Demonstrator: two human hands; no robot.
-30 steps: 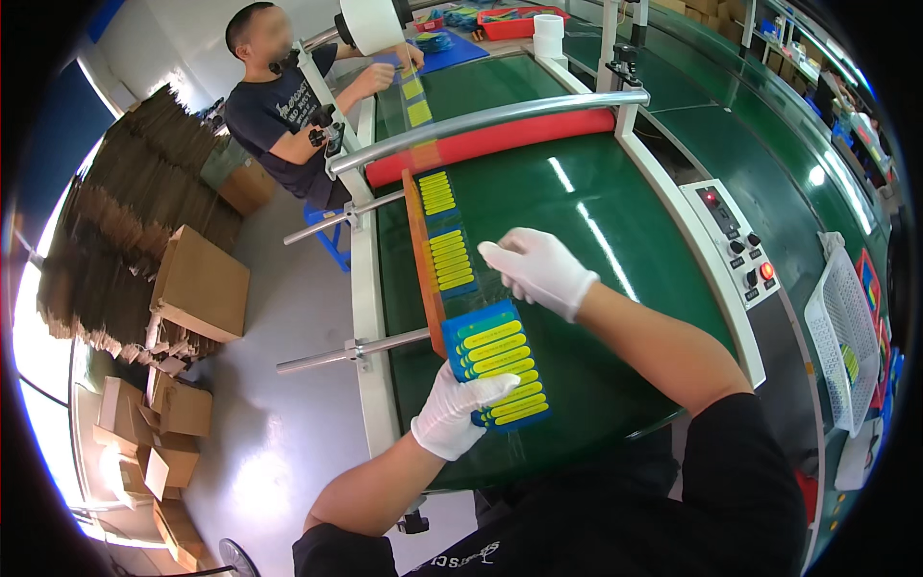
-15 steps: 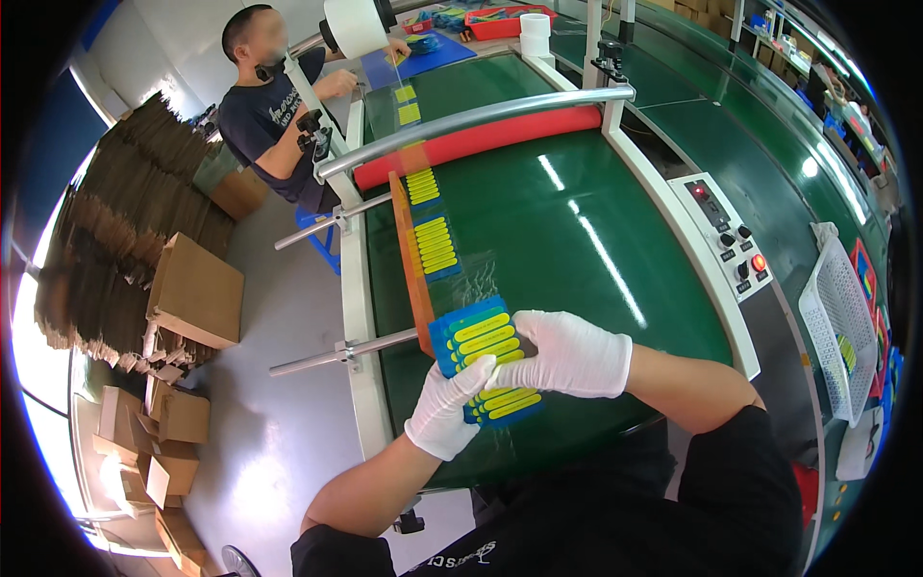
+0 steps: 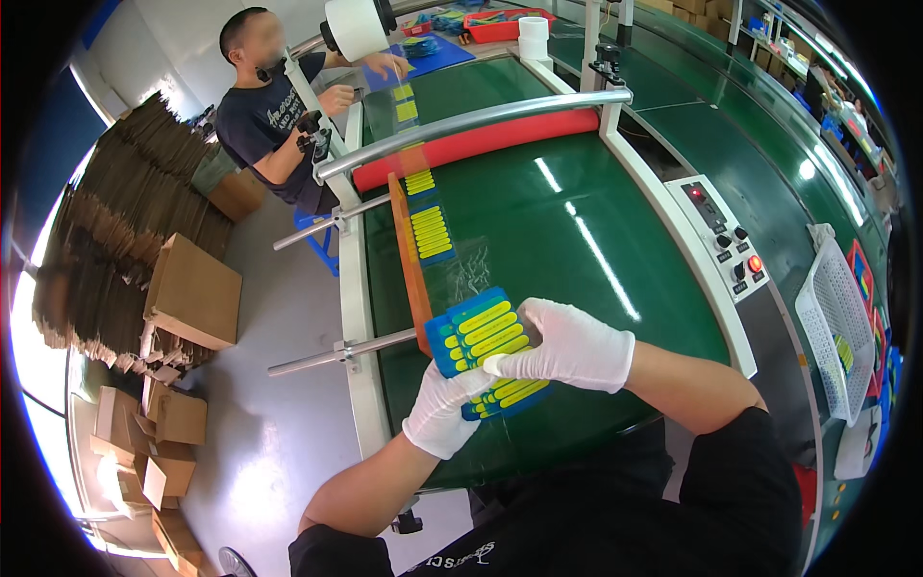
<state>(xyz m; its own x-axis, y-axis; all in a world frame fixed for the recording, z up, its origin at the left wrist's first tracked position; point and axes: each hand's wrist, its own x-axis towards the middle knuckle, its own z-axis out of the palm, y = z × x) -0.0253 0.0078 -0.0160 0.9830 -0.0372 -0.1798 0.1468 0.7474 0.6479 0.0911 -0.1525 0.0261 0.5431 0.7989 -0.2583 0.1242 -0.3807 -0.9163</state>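
Both my hands wear white gloves and hold blue cards (image 3: 447, 348) with rows of yellow rounded strips. My left hand (image 3: 444, 412) is closed on the cards' near left edge. From the right, my right hand (image 3: 575, 348) grips them, its thumb across the yellow strips and its fingers behind. Part of the cards shows below my hands, and the gloves cover the middle. Clear film (image 3: 461, 274) lies wrinkled just beyond the held cards. Farther along the green belt (image 3: 567, 240), another blue card with yellow strips (image 3: 432, 233) lies beside an orange guide bar (image 3: 409, 260).
A red roller (image 3: 481, 149) under a metal bar crosses the belt. On the right stand a control panel (image 3: 719, 236) and a white basket (image 3: 835, 322). At the far left a co-worker (image 3: 274, 115) handles pieces near a film roll (image 3: 356, 27). Cardboard boxes (image 3: 192, 293) stand on the left.
My right thumb and fingers have shifted slightly over the held cards. The card on the belt lies a little farther toward the roller. The co-worker's hands have moved.
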